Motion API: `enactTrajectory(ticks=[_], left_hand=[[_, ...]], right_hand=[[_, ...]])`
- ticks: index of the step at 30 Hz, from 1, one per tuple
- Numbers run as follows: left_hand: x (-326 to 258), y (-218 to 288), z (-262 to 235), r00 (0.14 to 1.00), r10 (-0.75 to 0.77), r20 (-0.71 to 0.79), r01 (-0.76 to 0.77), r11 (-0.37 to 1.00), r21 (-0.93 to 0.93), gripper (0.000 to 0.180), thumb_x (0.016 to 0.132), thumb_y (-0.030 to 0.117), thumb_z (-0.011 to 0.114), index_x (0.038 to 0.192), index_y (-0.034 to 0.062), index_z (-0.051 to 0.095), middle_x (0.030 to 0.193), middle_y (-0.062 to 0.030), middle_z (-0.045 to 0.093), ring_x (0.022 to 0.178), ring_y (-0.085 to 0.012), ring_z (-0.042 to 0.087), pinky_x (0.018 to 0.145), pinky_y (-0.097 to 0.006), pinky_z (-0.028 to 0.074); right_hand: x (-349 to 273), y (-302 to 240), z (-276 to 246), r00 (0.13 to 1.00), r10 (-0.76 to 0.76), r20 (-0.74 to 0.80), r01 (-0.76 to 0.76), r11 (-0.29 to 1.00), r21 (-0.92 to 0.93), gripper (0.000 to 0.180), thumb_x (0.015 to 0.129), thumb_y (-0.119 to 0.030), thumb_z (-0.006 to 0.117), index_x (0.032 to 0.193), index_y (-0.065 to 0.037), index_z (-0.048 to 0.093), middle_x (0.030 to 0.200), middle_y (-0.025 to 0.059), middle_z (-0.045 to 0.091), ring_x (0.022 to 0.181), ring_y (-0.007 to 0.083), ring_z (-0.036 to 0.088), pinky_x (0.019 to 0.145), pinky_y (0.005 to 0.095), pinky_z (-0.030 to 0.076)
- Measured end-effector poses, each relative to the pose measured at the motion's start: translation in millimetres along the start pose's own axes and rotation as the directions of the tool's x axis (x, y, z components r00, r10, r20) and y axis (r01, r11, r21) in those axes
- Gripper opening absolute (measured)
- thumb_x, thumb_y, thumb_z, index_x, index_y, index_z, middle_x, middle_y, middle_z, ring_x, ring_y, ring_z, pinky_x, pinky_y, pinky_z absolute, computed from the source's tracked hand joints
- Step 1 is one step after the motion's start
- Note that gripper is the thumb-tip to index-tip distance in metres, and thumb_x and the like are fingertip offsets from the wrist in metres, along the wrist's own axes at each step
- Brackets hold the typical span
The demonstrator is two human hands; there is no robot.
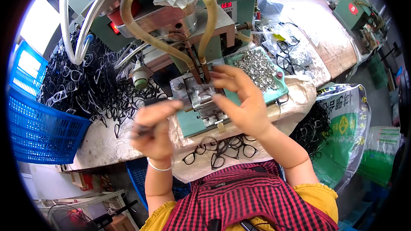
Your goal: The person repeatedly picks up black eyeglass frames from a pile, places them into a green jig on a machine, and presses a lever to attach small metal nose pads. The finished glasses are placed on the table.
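My left hand (156, 134), blurred by motion, is closed around a dark eyeglass frame (144, 131) in front and left of the machine's metal fixture (201, 96). Its outline is smeared, so the exact hold is hard to make out. My right hand (244, 102) reaches over the fixture from the right, fingers apart and thumb pointing at it; I see nothing in its grasp. Two brownish electrode bars (201, 75), joined to a looping yellowish hose (123, 6), come down between the fingers and the fixture.
Right of the fixture, a green tray (280, 90) holds many small metal parts. Several black eyeglass frames (220, 149) lie at the table's front edge. A big heap of frames (81, 77) rises at left beside a blue basket (47, 128). A green-white sack (342, 132) stands at right.
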State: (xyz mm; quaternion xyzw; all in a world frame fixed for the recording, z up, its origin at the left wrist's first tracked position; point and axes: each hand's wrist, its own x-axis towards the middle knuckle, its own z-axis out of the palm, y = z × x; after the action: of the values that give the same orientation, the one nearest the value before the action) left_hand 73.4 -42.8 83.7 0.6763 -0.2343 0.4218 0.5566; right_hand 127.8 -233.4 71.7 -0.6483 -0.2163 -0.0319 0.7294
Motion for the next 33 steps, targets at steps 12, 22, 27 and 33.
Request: enactTrajectory(ticks=[12,22,27,33], left_hand=[[-24.3,-20.4,10.3,0.88,0.234,0.414,-0.343,0.915,0.213,0.023,0.076,0.012,0.076,0.099,0.0088,0.075,0.105,-0.0057,0.075,0.081,-0.0256,0.062,0.08,-0.045,0.052],[-99.2,-20.1,-12.4,0.992,-0.056,-0.109,0.105,0.846,0.523,0.044,0.083,0.002,0.071,0.125,0.0063,0.064,0.131,-0.014,0.064,0.114,-0.0259,0.064,0.106,-0.044,0.046],[-111.6,-113.0,-61.2,0.818,-0.479,-0.318,0.574,0.711,0.406,0.047,0.09,0.006,0.069,0.134,0.0005,0.057,0.129,-0.0141,0.062,0.119,-0.0237,0.061,0.099,-0.033,0.051],[-106.9,-159.6,-45.5,0.789,-0.539,-0.295,0.614,0.678,0.404,0.042,0.085,0.008,0.076,0.123,-0.0013,0.062,0.114,-0.0119,0.065,0.102,-0.0221,0.064,0.082,-0.031,0.056]], right_hand=[[10.0,117.1,-107.9,0.957,-0.271,-0.103,0.028,0.44,-0.897,0.013,0.079,-0.012,0.077,0.091,-0.007,0.078,0.121,0.0218,0.067,0.126,0.0377,0.056,0.107,0.0444,0.043],[-4.7,113.8,-101.8,0.923,-0.174,-0.342,-0.094,0.761,-0.642,0.013,0.092,-0.007,0.067,0.102,-0.001,0.073,0.096,0.0075,0.072,0.088,0.0167,0.066,0.084,0.0301,0.051],[5.9,111.5,-92.4,0.94,-0.149,-0.307,-0.025,0.867,-0.497,0.013,0.095,-0.006,0.066,0.105,0.0,0.073,0.093,0.002,0.07,0.084,0.0084,0.062,0.081,0.0242,0.05],[17.8,108.6,-88.9,0.944,-0.053,-0.327,-0.094,0.903,-0.418,0.019,0.095,-0.007,0.069,0.112,0.001,0.073,0.101,0.0039,0.073,0.09,0.0092,0.064,0.083,0.0235,0.05]])
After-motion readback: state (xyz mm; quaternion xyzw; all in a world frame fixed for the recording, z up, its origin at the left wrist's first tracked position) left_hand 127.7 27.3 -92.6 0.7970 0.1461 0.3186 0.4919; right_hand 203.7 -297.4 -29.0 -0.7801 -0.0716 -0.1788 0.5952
